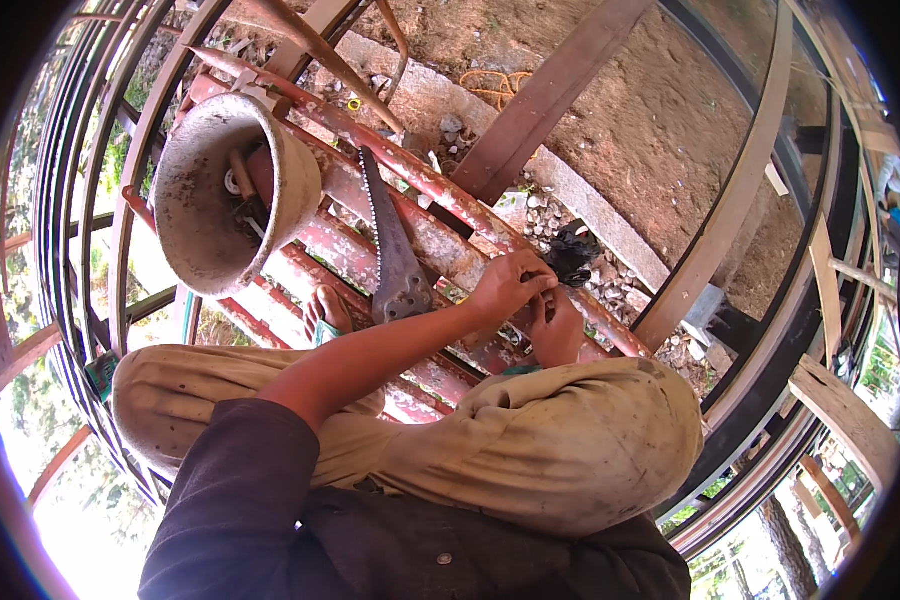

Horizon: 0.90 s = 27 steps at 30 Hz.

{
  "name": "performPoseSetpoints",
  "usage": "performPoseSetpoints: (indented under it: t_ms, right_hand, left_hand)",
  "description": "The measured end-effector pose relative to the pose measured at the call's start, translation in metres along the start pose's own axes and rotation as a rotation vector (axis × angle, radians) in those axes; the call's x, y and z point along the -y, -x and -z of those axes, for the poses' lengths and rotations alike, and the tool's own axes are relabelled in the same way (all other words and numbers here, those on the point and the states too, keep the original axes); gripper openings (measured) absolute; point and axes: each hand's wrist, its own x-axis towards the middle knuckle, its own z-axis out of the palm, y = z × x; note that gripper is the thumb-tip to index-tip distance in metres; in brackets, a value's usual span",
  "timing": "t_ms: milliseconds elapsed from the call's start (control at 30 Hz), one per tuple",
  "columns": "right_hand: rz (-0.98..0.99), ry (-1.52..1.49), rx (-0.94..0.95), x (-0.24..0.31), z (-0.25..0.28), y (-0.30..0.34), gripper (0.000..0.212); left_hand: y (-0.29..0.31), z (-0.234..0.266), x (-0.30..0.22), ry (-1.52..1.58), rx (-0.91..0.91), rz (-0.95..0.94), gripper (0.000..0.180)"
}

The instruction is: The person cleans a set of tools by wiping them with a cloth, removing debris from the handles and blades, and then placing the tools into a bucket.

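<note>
Both my hands meet over the red pipes, in front of my bent knee. My left hand [513, 287] has its fingers closed in a pinch, touching the fingertips of my right hand [556, 330]. The right fingers are curled too. Whatever sits between them is too small to make out. My right forearm is hidden behind the knee. Left of my hands, a handsaw blade [395, 245] with a toothed edge and holes in its wide end lies across the pipes. Just beyond my fingers is a crumpled black plastic bag [571, 254].
A dirty, pale bucket [295, 180] at the left holds several tools. Paint-flaked red pipes [450, 265] form the platform beneath me. Beyond lie a wooden plank [550, 100], a concrete edge [600, 215], gravel and bare soil [670, 130]. Bars and timber stand around the sides.
</note>
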Motion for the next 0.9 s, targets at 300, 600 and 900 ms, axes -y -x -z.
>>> performPoseSetpoints:
  t_ms: [300, 600, 900]
  right_hand:
    - [0.116, 0.138, -0.103, -0.002, -0.008, -0.006, 0.037]
    - [-0.221, -0.316, -0.096, -0.031, -0.034, -0.003, 0.033]
    - [-0.796, -1.102, 0.316, -0.054, -0.013, -0.009, 0.026]
  left_hand:
    - [0.011, -0.009, 0.004, -0.436, -0.352, -0.152, 0.011]
    - [0.018, -0.015, 0.014, -0.64, -0.322, -0.136, 0.02]
    - [0.016, -0.012, 0.015, -0.61, -0.273, -0.061, 0.024]
